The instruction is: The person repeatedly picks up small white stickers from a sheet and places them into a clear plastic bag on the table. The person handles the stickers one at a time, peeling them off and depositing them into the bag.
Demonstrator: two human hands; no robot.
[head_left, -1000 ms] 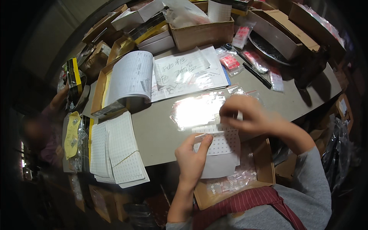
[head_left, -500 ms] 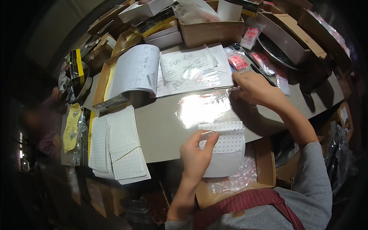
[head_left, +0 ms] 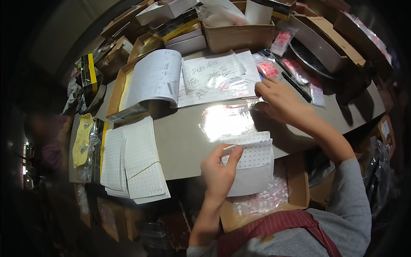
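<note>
My left hand [head_left: 219,171] pinches a sheet of small printed labels [head_left: 252,157] between thumb and fingers. The sheet's upper part carries rows of labels, its lower part is bare backing, and it hangs over the table's front edge. Farther off and to the right, my right hand [head_left: 280,100] is curled with its fingertips at the right end of a clear plastic bag [head_left: 229,122]. The bag lies flat under strong glare, so its contents hardly show. Whether anything small sits between those fingertips is hidden.
Stacked label sheets [head_left: 139,162] with a rubber band lie at left. Behind stand an opened paper pad [head_left: 154,77], handwritten sheets [head_left: 214,70] and a cardboard box [head_left: 237,36]. Black pens [head_left: 296,87] and red-printed bags [head_left: 267,68] lie right. Below is a box of small white pieces [head_left: 261,201].
My right hand has shifted slightly left and nearer, its fingers lower over the bag's end. The label sheet's top edge curls more in my left hand. The whole view has shifted slightly.
</note>
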